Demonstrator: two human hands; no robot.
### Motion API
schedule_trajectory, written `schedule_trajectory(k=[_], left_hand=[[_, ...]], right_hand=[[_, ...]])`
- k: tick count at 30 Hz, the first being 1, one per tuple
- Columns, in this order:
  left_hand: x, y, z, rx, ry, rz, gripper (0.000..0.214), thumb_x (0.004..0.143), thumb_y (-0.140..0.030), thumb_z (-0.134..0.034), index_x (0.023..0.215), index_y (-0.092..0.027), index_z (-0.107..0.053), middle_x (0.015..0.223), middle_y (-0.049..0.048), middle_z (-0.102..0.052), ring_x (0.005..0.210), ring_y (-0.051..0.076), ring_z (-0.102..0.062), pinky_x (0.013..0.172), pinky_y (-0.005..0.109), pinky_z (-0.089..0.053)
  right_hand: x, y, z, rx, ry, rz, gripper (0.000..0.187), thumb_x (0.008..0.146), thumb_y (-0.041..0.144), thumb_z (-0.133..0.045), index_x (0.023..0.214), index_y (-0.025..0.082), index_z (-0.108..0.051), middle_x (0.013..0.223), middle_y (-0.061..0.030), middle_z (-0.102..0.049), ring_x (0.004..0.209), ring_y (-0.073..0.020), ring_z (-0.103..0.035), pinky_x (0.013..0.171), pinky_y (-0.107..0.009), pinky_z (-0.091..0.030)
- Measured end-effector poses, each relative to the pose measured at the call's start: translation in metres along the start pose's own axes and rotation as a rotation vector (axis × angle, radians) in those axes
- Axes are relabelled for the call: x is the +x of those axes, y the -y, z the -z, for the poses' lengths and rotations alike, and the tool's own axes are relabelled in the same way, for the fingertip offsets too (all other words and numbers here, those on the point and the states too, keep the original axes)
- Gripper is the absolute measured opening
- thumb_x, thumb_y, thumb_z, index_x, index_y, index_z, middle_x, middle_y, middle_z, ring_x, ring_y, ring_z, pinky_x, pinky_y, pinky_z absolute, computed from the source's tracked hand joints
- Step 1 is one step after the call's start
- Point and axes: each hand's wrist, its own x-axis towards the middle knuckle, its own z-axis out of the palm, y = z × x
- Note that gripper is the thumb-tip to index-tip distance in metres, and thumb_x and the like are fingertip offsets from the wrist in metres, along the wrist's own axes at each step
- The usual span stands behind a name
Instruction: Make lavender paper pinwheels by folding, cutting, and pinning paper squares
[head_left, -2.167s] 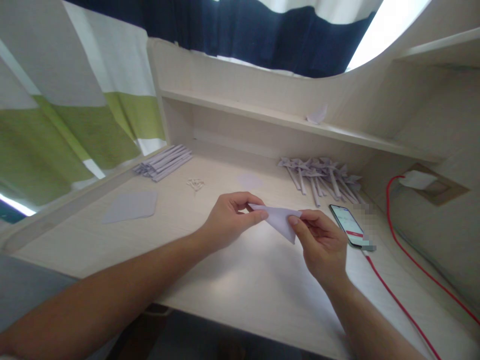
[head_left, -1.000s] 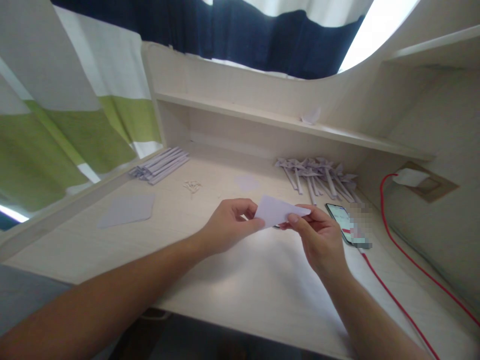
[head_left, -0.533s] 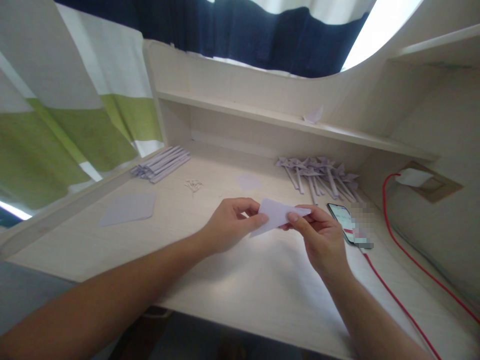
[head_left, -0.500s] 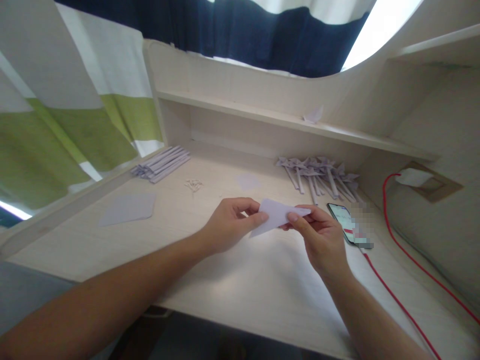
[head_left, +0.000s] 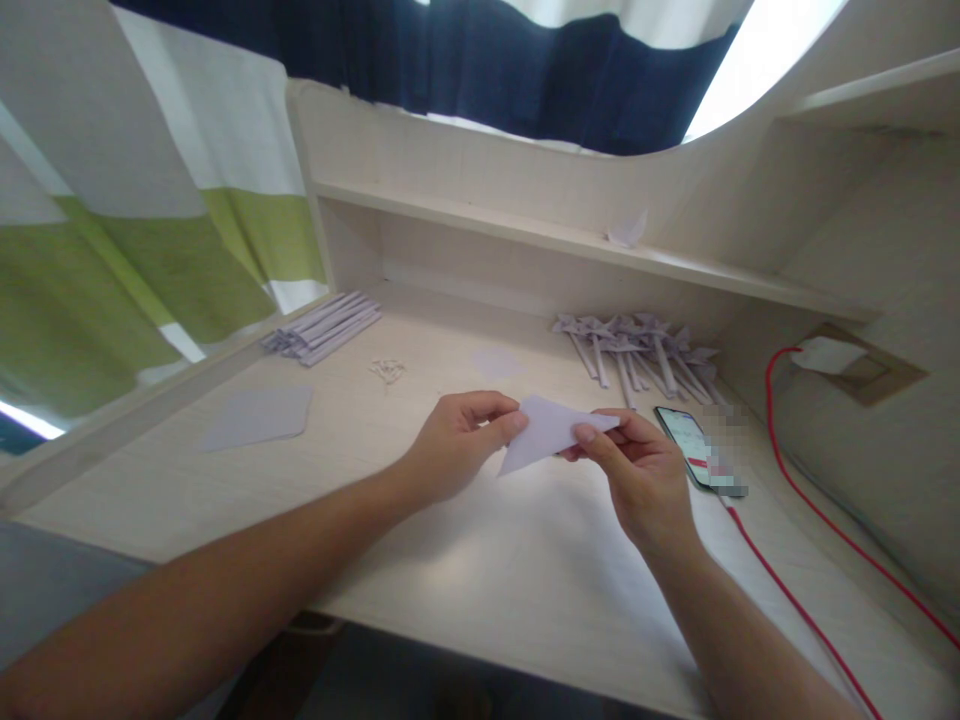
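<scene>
A folded piece of white paper (head_left: 551,432) is held above the desk, its shape roughly a triangle with a point to the right. My left hand (head_left: 463,445) pinches its left edge between thumb and fingers. My right hand (head_left: 641,465) grips the right end, thumb on top and fingers beneath. Behind the hands, a pale paper sheet (head_left: 496,362) lies flat on the desk. Farther right rests a pile of paper pinwheels (head_left: 637,345) on rolled paper sticks.
Rolled paper sticks (head_left: 326,328) lie stacked at the back left, near small pale pieces (head_left: 387,371) and flat sheets (head_left: 259,415). A phone (head_left: 686,445) with a red cable (head_left: 795,590) is beside my right hand. A paper scrap (head_left: 628,232) sits on the shelf (head_left: 480,215).
My left thumb has slid slightly left toward the paper's edge, uncovering more of it. My right hand and the paper stay nearly where they were.
</scene>
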Motion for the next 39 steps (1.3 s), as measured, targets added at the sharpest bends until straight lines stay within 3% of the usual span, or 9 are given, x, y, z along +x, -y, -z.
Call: schedule_trajectory(k=[4,7,9,13,18,24,32,39], left_hand=[[0.000,-0.003,0.000,0.043,-0.037,-0.001,0.021,0.089,-0.031,-0.067,0.079,-0.014,-0.076,0.076,0.0034,-0.072,0.071,0.014,-0.062,0.065,0.024,-0.050],[-0.002,-0.004,-0.002,0.124,-0.038,-0.003,0.020,0.089,-0.030,-0.065,0.080,-0.015,-0.075,0.080,0.0040,-0.073,0.073,0.015,-0.063,0.063,0.024,-0.050],[-0.003,-0.004,-0.003,0.173,-0.017,-0.021,0.018,0.089,-0.028,-0.065,0.080,-0.016,-0.075,0.081,0.0039,-0.074,0.074,0.015,-0.064,0.062,0.023,-0.050],[-0.003,-0.002,-0.004,0.187,0.032,-0.020,0.018,0.089,-0.028,-0.065,0.081,-0.016,-0.076,0.082,0.0041,-0.074,0.076,0.016,-0.065,0.063,0.023,-0.050],[-0.002,0.000,0.000,0.107,0.075,0.011,0.024,0.091,-0.030,-0.063,0.077,-0.015,-0.074,0.073,0.0024,-0.069,0.069,0.014,-0.061,0.065,0.025,-0.048],[0.000,0.002,-0.001,0.051,0.125,0.047,0.022,0.088,-0.030,-0.063,0.078,-0.014,-0.074,0.070,0.0011,-0.066,0.066,0.013,-0.058,0.062,0.025,-0.045],[-0.001,0.006,-0.002,0.011,0.135,0.124,0.024,0.088,-0.034,-0.063,0.080,-0.014,-0.074,0.070,0.0022,-0.063,0.063,0.013,-0.056,0.057,0.025,-0.044],[0.000,0.008,-0.002,-0.004,0.148,0.110,0.027,0.088,-0.037,-0.065,0.085,-0.013,-0.076,0.076,0.0042,-0.067,0.068,0.014,-0.059,0.060,0.025,-0.048]], right_hand=[[-0.001,0.002,-0.003,-0.016,0.013,0.017,0.025,0.082,0.032,-0.086,0.101,0.023,-0.073,0.077,-0.0013,-0.076,0.068,-0.0178,-0.072,0.067,-0.031,-0.061],[-0.003,0.003,-0.005,-0.091,-0.026,0.114,0.032,0.080,0.030,-0.087,0.109,0.026,-0.073,0.097,-0.0036,-0.076,0.085,-0.0201,-0.072,0.075,-0.033,-0.060],[-0.004,0.003,-0.004,-0.189,-0.014,0.178,0.025,0.082,0.030,-0.085,0.105,0.027,-0.075,0.105,-0.0053,-0.075,0.094,-0.0224,-0.070,0.080,-0.036,-0.059],[-0.005,0.004,-0.002,-0.313,0.076,0.209,0.006,0.088,0.031,-0.079,0.091,0.025,-0.077,0.094,-0.0049,-0.074,0.089,-0.0229,-0.067,0.080,-0.036,-0.054],[-0.004,0.002,0.001,-0.218,0.118,0.120,0.006,0.089,0.031,-0.079,0.089,0.026,-0.077,0.090,-0.0023,-0.073,0.083,-0.0200,-0.065,0.074,-0.032,-0.052],[-0.004,0.002,0.001,-0.236,0.196,0.139,0.006,0.087,0.029,-0.080,0.088,0.024,-0.077,0.096,-0.0044,-0.074,0.089,-0.0219,-0.067,0.080,-0.034,-0.053],[-0.007,0.004,-0.002,-0.329,0.182,0.135,0.008,0.089,0.030,-0.077,0.087,0.023,-0.075,0.087,-0.0036,-0.072,0.081,-0.0208,-0.065,0.076,-0.034,-0.052],[-0.007,0.002,-0.003,-0.290,0.110,0.114,0.010,0.084,0.031,-0.081,0.085,0.023,-0.075,0.087,-0.0037,-0.074,0.079,-0.0206,-0.068,0.073,-0.033,-0.056]])
